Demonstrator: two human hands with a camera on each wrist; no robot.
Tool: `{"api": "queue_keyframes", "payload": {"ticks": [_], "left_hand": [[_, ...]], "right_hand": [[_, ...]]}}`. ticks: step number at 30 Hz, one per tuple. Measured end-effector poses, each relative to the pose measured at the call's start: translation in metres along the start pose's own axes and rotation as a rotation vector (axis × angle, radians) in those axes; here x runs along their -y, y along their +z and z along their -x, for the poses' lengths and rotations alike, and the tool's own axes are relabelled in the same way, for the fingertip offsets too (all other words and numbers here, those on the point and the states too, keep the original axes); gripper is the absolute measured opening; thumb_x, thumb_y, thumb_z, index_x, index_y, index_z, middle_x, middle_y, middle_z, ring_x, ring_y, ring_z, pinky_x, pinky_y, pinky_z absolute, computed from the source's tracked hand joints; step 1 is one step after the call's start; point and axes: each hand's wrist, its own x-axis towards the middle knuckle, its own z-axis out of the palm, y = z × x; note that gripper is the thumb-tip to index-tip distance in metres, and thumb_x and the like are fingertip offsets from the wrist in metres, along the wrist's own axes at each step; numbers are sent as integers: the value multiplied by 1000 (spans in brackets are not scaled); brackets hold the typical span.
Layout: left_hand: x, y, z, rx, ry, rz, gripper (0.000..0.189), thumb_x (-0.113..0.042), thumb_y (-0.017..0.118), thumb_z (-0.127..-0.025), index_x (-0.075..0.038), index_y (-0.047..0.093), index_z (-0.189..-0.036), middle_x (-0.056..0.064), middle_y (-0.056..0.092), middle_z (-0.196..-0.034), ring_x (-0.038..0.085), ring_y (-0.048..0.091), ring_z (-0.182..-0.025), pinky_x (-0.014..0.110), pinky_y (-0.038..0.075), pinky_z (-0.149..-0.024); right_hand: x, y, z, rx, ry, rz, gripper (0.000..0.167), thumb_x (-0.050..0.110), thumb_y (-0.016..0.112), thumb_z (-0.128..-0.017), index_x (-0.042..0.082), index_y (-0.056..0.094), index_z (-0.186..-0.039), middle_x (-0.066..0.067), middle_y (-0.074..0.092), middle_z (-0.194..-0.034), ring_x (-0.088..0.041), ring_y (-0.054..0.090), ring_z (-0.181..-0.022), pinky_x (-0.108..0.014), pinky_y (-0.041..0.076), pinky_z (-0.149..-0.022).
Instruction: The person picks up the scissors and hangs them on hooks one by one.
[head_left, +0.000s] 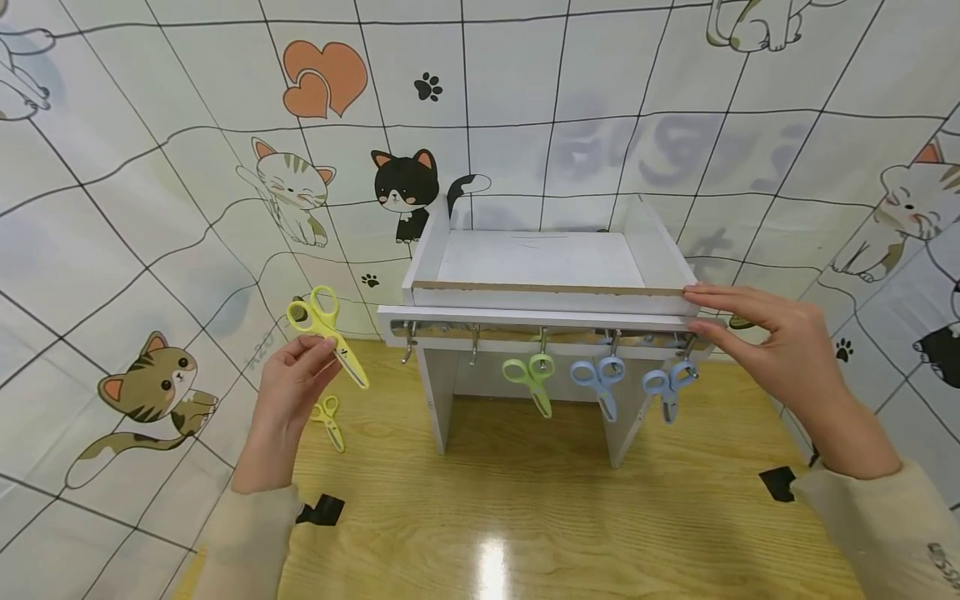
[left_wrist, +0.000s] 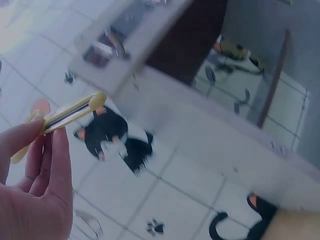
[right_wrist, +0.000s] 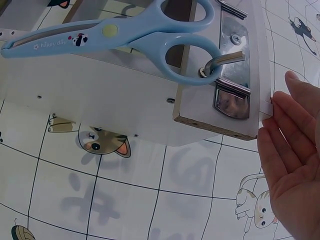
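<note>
My left hand [head_left: 288, 387] pinches yellow scissors [head_left: 347, 357] between thumb and fingers, raised left of a white shelf unit [head_left: 555, 300]. In the left wrist view the scissors' yellow blade end [left_wrist: 75, 112] points away from the fingers. At the unit's right end, my right hand [head_left: 787, 342] touches the front edge with extended fingers, its thumb lower down. Green scissors [head_left: 535, 385] and two blue scissors [head_left: 607, 396] [head_left: 670, 404] hang by their handle loops from the metal hooks. Close up, one blue pair [right_wrist: 120, 37] hangs beside the right hand.
Two hooks on the left, a far-left hook [head_left: 408, 342] and another hook [head_left: 474, 343], carry nothing. More yellow scissors [head_left: 332, 429] lie on the wood-patterned surface [head_left: 510, 500]. Black tape pieces [head_left: 324, 510] [head_left: 777, 483] mark both sides. Cat-printed sheeting [head_left: 510, 75] surrounds the unit.
</note>
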Motion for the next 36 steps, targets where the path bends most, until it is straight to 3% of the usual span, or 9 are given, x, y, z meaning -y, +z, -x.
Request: {"api": "queue_keyframes", "payload": {"ticks": [4,9,15,23,28,36], "left_hand": [[-7,21,15,69,50,-5,19,-2,60,-98,-12,66,-83,-4,72,-81,6,72,-80,21,61,-75],[-5,42,29,152,93,-51,22,3,58,-97,-13,66,-84,-4,72,-83,7,72,-80,22,61,-75],[7,58,38,239,79,-160,25,5,59,-96,-16,67,-84,-7,71,-85,5,70,-82,24,61,-79],[33,71,42,368,48,-268,20,2,62,-94,-17,65,-88,-9,71,-87,4,69,-83,25,61,-78],[47,77,42,392,9,-330,7,-7,69,-92,-11,64,-90,-10,72,-86,5,69,-81,25,61,-78],[67,81,35,427,-19,-389,12,-12,72,-91,-6,62,-93,-12,72,-86,4,69,-80,24,60,-78]], "right_hand": [[0,0,0,0,3,2,47,-5,85,-70,11,77,-113,4,74,-118,17,58,-112,1,41,-89],[1,0,0,-1,8,10,47,-5,85,-70,12,77,-113,4,74,-118,18,58,-112,1,41,-88],[1,0,-1,2,-3,0,46,-5,84,-70,10,77,-113,1,74,-117,17,58,-112,1,42,-89],[1,-1,-1,8,-3,-5,45,-7,83,-71,9,77,-113,6,73,-119,16,58,-112,0,42,-89],[1,-2,-1,18,1,-4,47,-8,83,-71,9,76,-114,9,71,-120,16,58,-113,0,42,-92],[1,0,0,8,-4,-1,46,-7,83,-70,10,77,-113,2,73,-119,17,58,-112,0,42,-91]]}}
